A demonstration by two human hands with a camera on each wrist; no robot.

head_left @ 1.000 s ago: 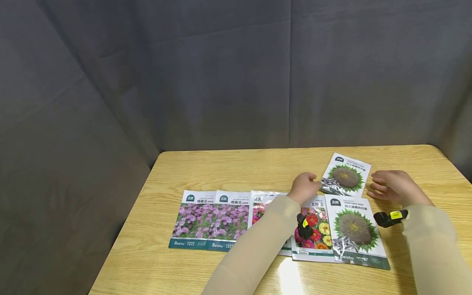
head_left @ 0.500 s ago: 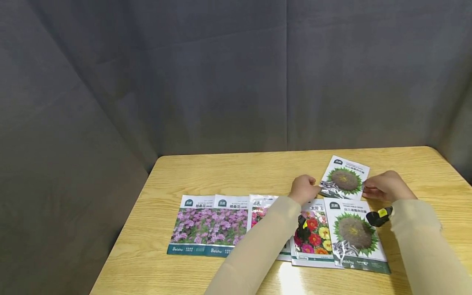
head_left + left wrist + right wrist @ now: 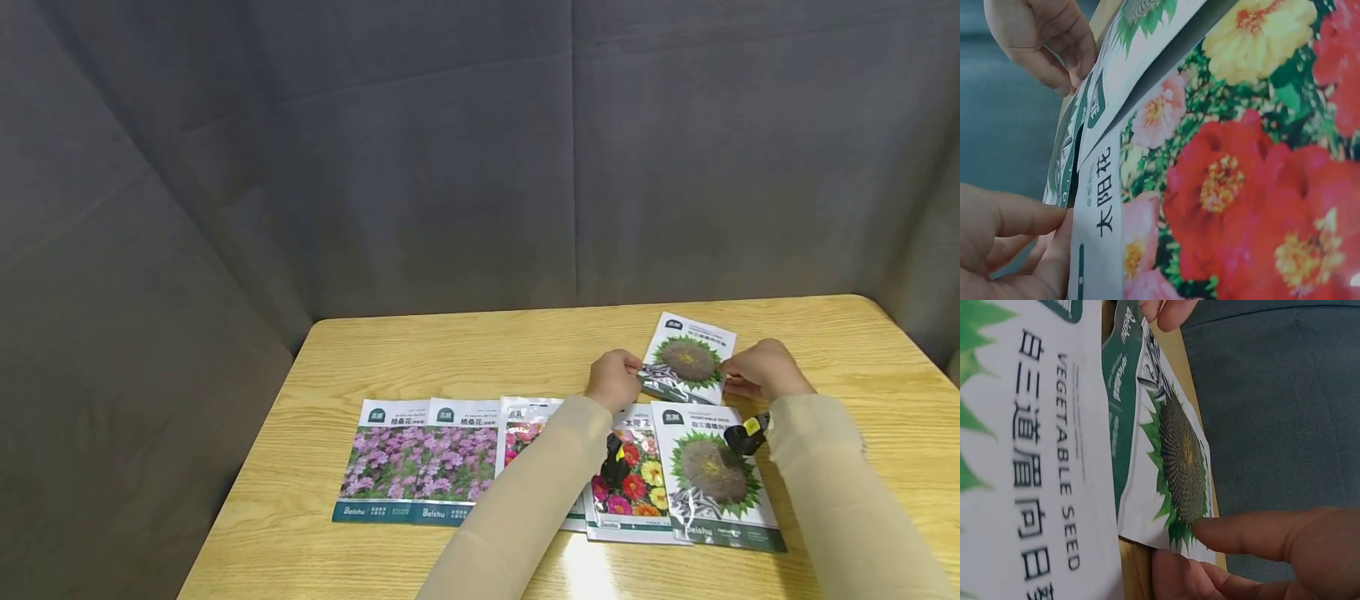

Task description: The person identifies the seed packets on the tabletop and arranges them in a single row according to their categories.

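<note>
A seed packet with a sunflower head printed on it [image 3: 688,357] lies tilted at the back right of the table. My left hand [image 3: 613,382] pinches its lower left corner between thumb and fingers. On the opposite edge, my right hand [image 3: 769,370] has the packet between thumb and fingertips, and the right wrist view shows the thumb [image 3: 1241,534] on the printed face. Just in front lies a matching sunflower packet [image 3: 716,475]. Beside that is a packet with red and yellow flowers [image 3: 633,479], partly covered by my left forearm.
The near row continues left with a pink-flower packet [image 3: 517,437], largely behind my left sleeve, and two purple-flower packets [image 3: 386,462] [image 3: 457,462]. They overlap at their edges on the wooden table [image 3: 300,550]. A grey curtain [image 3: 450,167] hangs behind.
My right hand has come left from beside the far sunflower packet and now grips its right edge. The left hand stays at its lower left corner. The view has shifted slightly.
</note>
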